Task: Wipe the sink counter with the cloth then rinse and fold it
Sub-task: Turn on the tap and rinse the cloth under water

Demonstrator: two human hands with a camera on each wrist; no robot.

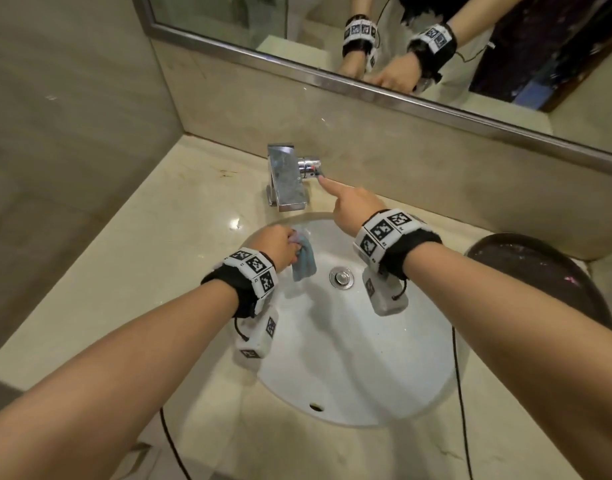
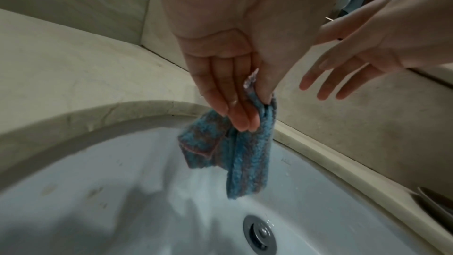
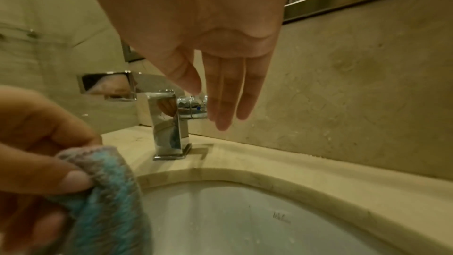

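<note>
A small blue cloth [image 1: 303, 259] with a pinkish edge hangs over the left side of the white sink basin [image 1: 384, 358]. My left hand [image 1: 275, 245] pinches its top between thumb and fingers [image 2: 235, 108], and the cloth [image 2: 242, 154] dangles folded. My right hand [image 1: 353, 206] reaches to the chrome faucet [image 1: 286, 178] at the back of the counter. Its fingers are straight, and the fingertips [image 3: 223, 121] are at the round side handle [image 1: 310, 166] [image 3: 192, 107]. No water stream shows.
The beige marble counter [image 1: 159, 237] surrounds the basin, with a backsplash and a mirror [image 1: 401, 36] above it. A wall closes in the left side. The drain plug [image 1: 340, 277] sits in the basin. A dark round object [image 1: 539, 282] lies at the right. Black cables hang by both arms.
</note>
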